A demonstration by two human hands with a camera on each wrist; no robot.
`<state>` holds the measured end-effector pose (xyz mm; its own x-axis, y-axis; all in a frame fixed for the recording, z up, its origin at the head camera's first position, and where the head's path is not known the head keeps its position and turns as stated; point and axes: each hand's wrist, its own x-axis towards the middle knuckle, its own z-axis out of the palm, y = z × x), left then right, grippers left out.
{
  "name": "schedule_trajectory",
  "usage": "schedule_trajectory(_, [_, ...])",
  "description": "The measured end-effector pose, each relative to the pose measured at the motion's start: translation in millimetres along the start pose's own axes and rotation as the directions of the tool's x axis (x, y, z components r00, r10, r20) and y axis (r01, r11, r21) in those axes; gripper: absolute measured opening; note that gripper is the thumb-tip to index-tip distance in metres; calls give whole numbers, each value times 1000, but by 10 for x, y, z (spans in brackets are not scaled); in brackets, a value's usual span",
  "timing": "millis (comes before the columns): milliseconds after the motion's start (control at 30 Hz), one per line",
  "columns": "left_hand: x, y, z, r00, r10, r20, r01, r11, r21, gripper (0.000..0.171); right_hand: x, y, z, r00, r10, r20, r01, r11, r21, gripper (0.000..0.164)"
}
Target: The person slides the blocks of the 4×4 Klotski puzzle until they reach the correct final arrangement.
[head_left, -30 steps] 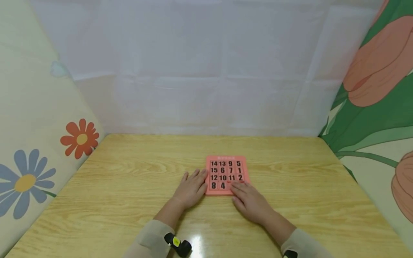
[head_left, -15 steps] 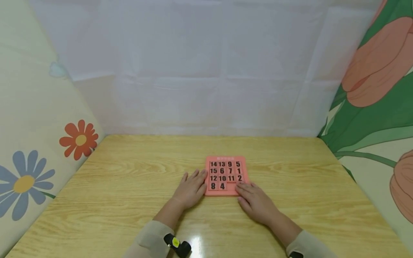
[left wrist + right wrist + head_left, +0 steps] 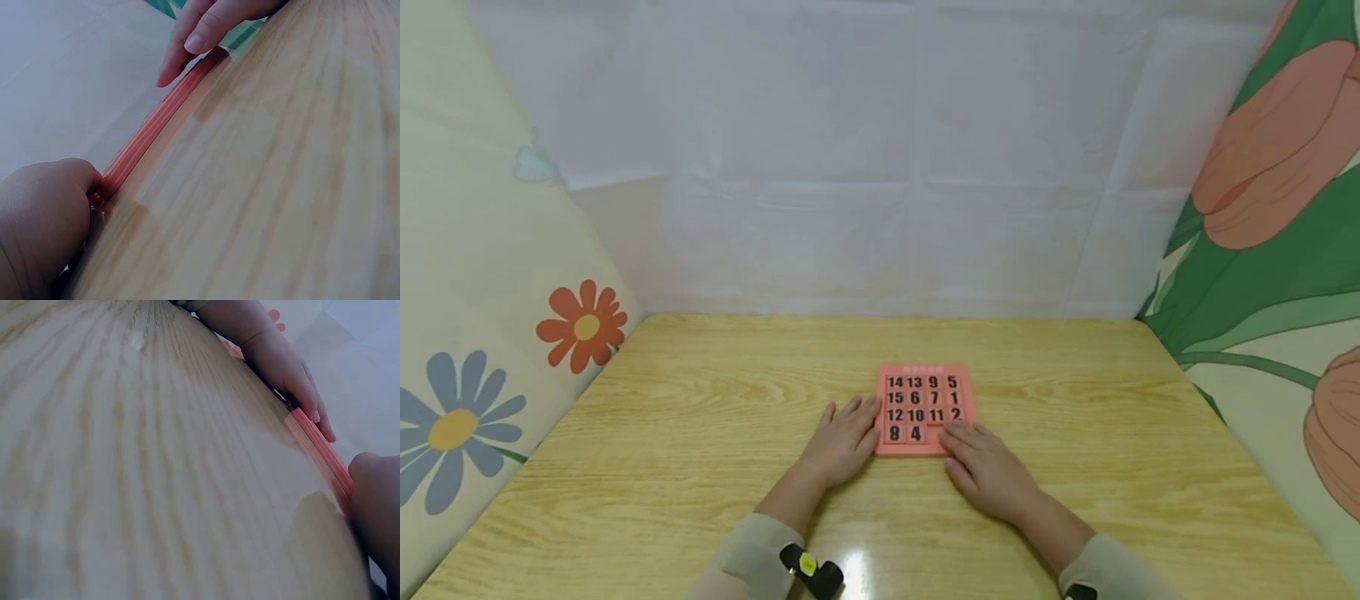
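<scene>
A pink sliding number puzzle (image 3: 922, 450) lies flat on the wooden table, with black numerals on its square tiles. Along its left edge rests my left hand (image 3: 842, 442), fingers extended and thumb near the lower left corner. My right hand (image 3: 992, 471) lies over the lower right corner, its fingertips on the bottom row and just below the 2 tile. The 8 and 4 show at the left of that row; my fingers hide its right end. In the left wrist view, the puzzle's side (image 3: 150, 134) runs between both hands.
The wooden table (image 3: 700, 500) extends around the puzzle. A white cloth (image 3: 887, 167) hangs behind it, and flower-printed cloths flank it at left (image 3: 467, 250) and right (image 3: 1262, 292). A black wrist device (image 3: 812, 571) sits on the left sleeve.
My right hand slid right across the bottom row, then came a little back left and up, partly covering the 2. My left hand stayed at the puzzle's left edge.
</scene>
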<state>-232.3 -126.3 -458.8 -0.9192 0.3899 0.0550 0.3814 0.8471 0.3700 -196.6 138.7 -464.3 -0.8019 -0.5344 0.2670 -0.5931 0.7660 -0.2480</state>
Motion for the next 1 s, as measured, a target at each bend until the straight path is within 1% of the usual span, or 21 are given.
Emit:
schedule_trajectory(100, [-5, -2, -3, 1000, 7, -6, -7, 1000, -7, 53, 46, -53, 14, 999, -15, 47, 16, 1000, -20, 48])
schedule_trajectory(233, [-5, -8, -4, 1000, 1, 12, -1, 1000, -2, 54, 94, -110, 31, 994, -35, 102, 41, 998, -54, 51])
schedule_trajectory(400, [9, -22, 15, 1000, -5, 4, 5, 1000, 9, 53, 146, -181, 51, 989, -53, 140, 63, 996, -68, 53])
schedule_trajectory(467, [12, -22, 20, 1000, -6, -3, 6, 1000, 6, 53, 166, -205, 67, 987, -67, 145, 78, 995, -70, 53])
schedule_trajectory(600, [10, -12, 18, 1000, -12, -2, 12, 1000, 0, 53, 184, -236, 88, 987, -90, 130, 101, 992, -80, 52])
schedule_trajectory(1000, [11, 14, 17, 1000, -8, 1, 8, 1000, 7, 53, 141, -186, 82, 989, -77, 123, 86, 994, -73, 52])
